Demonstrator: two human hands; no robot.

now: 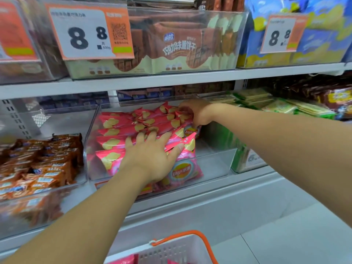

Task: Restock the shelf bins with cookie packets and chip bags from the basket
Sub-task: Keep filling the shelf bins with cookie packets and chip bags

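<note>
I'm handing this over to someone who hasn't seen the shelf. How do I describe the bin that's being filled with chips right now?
Find the lower shelf, beneath the clear bin of brown cookie packets with the 8.8 price tag. The chip bin is the clear one in the middle, where both hands are. It alone holds pink chip bags; the left neighbour holds orange-brown packets, the right one green packs.

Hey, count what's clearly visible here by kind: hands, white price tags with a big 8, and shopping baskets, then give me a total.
Hands: 2, the left hand pressing on the pink chip bags, the right hand gripping bags at the back of the clear bin.
Price tags: 2, the left price tag and the right price tag.
Baskets: 1, the white basket.
Total: 5
</note>
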